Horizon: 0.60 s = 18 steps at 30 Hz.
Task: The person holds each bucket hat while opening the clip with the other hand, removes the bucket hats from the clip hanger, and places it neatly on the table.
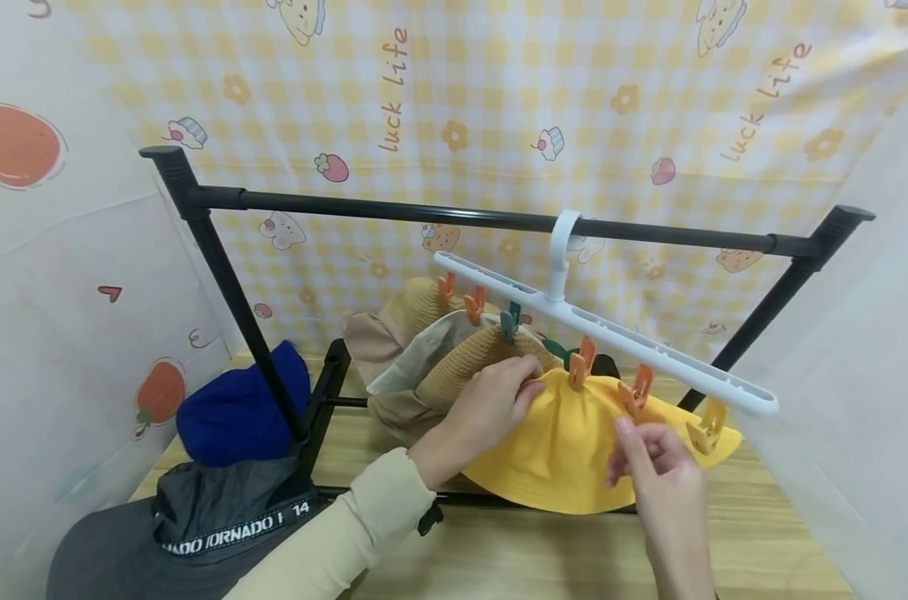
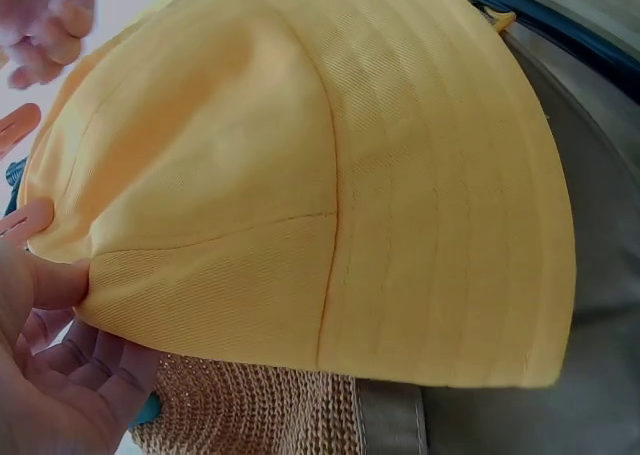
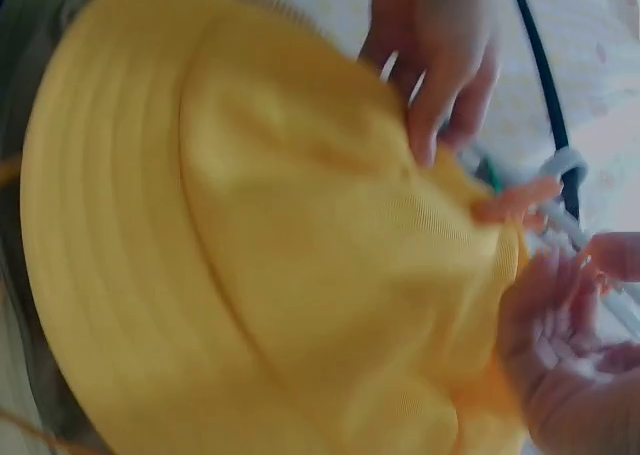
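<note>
A yellow bucket hat [image 1: 566, 450] hangs by its crown from a white clip hanger [image 1: 649, 346]. My left hand [image 1: 491, 400] pinches the left side of the crown, thumb on the outer cloth and fingers behind it [image 2: 70, 355]. An orange clip [image 1: 581, 364] grips the hat beside that hand. Just below a second orange clip [image 1: 637, 390], my right hand [image 1: 660, 471] has its fingers loosely bent, with nothing visible held. At the hanger's right end is a yellow clip [image 1: 707, 427]. The right hand is blurred in the right wrist view [image 3: 570, 355].
The hanger hooks over a black rack bar [image 1: 394, 211]. Behind the yellow hat, tan and beige hats [image 1: 461, 362] hang from orange and green clips [image 1: 510, 323]. A blue cap [image 1: 236, 412] and a dark grey cap with white lettering [image 1: 222, 508] lie at the left.
</note>
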Each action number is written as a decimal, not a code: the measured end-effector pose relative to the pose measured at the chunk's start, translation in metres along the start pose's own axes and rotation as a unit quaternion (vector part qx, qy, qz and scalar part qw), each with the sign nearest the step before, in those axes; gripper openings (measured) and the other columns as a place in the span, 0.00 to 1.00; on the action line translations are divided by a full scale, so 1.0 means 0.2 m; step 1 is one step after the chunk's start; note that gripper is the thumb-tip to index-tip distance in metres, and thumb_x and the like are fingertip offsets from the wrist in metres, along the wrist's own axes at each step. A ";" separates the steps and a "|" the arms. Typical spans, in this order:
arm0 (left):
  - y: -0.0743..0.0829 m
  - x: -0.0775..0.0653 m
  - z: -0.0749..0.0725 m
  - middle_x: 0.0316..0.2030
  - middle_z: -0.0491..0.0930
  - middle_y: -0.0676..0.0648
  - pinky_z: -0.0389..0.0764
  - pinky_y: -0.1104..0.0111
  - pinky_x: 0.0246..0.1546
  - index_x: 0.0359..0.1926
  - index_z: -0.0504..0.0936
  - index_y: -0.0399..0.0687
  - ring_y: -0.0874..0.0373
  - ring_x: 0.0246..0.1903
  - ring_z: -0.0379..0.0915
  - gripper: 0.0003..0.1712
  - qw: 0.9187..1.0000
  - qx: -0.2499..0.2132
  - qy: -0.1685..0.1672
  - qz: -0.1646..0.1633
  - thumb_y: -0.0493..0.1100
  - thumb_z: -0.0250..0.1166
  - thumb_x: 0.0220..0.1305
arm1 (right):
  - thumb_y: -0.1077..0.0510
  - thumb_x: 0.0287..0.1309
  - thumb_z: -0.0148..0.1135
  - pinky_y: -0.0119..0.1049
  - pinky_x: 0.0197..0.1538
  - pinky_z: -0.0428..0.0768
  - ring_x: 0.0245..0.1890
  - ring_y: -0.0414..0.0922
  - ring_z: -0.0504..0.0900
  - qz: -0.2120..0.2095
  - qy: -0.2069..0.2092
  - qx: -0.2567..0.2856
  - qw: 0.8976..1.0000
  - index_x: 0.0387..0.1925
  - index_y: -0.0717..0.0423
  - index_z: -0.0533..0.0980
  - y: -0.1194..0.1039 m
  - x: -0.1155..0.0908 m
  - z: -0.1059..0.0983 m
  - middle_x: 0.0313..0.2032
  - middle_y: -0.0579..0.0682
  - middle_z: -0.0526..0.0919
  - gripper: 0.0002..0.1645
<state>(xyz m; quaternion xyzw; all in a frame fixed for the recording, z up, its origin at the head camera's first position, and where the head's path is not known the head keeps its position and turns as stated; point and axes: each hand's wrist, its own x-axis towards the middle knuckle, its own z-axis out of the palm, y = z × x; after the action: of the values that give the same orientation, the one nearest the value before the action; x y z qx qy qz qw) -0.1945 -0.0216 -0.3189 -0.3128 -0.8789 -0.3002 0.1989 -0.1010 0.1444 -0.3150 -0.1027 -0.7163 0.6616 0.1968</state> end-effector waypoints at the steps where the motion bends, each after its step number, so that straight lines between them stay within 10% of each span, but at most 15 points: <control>1: 0.00 0.00 0.00 0.27 0.75 0.54 0.72 0.74 0.29 0.33 0.75 0.49 0.64 0.26 0.70 0.04 1.000 -0.001 -0.001 0.000 0.43 0.58 0.65 | 0.56 0.62 0.57 0.29 0.31 0.78 0.20 0.42 0.81 -0.016 -0.016 0.002 1.000 0.33 0.65 0.73 -0.01 -0.03 0.01 0.22 0.49 0.82 0.13; 5: 0.00 -0.02 0.00 0.27 0.75 0.54 0.71 0.76 0.28 0.33 0.75 0.48 0.64 0.26 0.69 0.04 1.000 -0.007 0.000 0.002 0.43 0.59 0.65 | 0.63 0.64 0.53 0.27 0.47 0.78 0.41 0.42 0.84 -0.127 -0.082 0.013 0.988 0.44 0.65 0.78 -0.05 -0.11 0.08 0.40 0.52 0.85 0.12; 11: 0.00 -0.04 0.00 0.26 0.76 0.54 0.71 0.78 0.27 0.33 0.76 0.47 0.64 0.25 0.69 0.04 1.000 -0.007 0.001 0.004 0.42 0.59 0.65 | 0.72 0.59 0.54 0.22 0.58 0.67 0.62 0.40 0.69 -0.322 -0.079 -0.072 0.941 0.58 0.64 0.71 -0.09 -0.09 0.17 0.61 0.56 0.72 0.24; 18: 0.02 -0.04 0.01 0.26 0.76 0.54 0.70 0.79 0.27 0.33 0.76 0.48 0.65 0.25 0.68 0.04 1.000 -0.003 0.000 0.004 0.42 0.59 0.65 | 0.65 0.62 0.54 0.27 0.66 0.59 0.67 0.50 0.62 -0.323 -0.012 -0.208 0.923 0.63 0.64 0.65 -0.07 -0.03 0.20 0.65 0.56 0.65 0.27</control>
<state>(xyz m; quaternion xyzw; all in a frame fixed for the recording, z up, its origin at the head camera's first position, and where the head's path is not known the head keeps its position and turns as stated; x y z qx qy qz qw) -0.1866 -0.0219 -0.3238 -0.3170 -0.8768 -0.3021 0.1988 -0.1107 0.1036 -0.3037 0.1038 -0.8345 0.3990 0.3656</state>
